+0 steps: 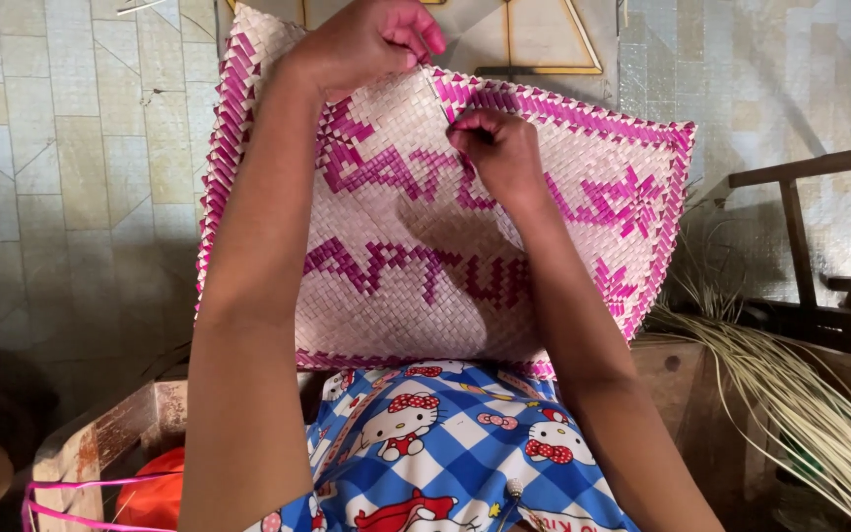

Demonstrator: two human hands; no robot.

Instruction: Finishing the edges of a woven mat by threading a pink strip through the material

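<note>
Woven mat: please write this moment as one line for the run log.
left hand: grips top edge of woven mat | right hand: pinches strip at mat face | loose straw strips: right of lap

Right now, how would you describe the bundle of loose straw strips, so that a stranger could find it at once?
Start from the big woven mat with pink borders, which the left hand and right hand hold up at its top edge. Look past its lower right corner, below the dark wooden frame. There the bundle of straw strips fans out, pale, loose and unwoven, unlike the mat.

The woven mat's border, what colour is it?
Bright pink, edging the pale woven mat; the head view shows it.
</note>
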